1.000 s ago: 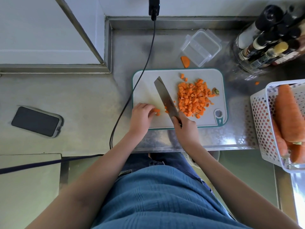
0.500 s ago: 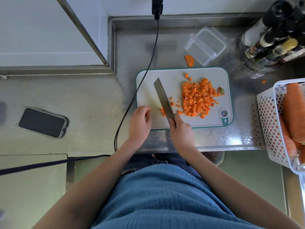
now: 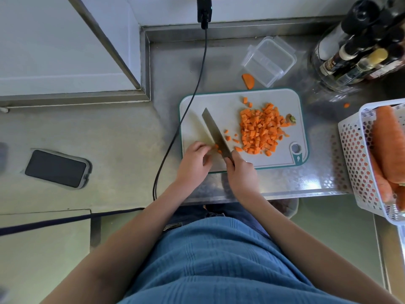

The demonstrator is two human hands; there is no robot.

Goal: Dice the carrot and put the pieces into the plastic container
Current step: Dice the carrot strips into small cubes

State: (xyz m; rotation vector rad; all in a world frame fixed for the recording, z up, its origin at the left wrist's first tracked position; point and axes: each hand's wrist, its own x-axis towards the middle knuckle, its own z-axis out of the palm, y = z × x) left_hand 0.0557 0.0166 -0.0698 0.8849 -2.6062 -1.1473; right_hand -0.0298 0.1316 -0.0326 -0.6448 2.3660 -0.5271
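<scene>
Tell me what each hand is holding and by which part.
The right hand grips the steel kitchen knife by its handle. The left hand pinches a small orange carrot piece at the fingertips, beside the blade.

I see a phone (image 3: 57, 168) lying far left of the black cable (image 3: 186, 110) on my counter (image 3: 122, 137); bottles (image 3: 359, 44) and a white basket (image 3: 359, 154) sit well right of it.

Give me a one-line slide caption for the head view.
Right hand holds knife on cutting board beside diced carrot; plastic container empty.
</scene>
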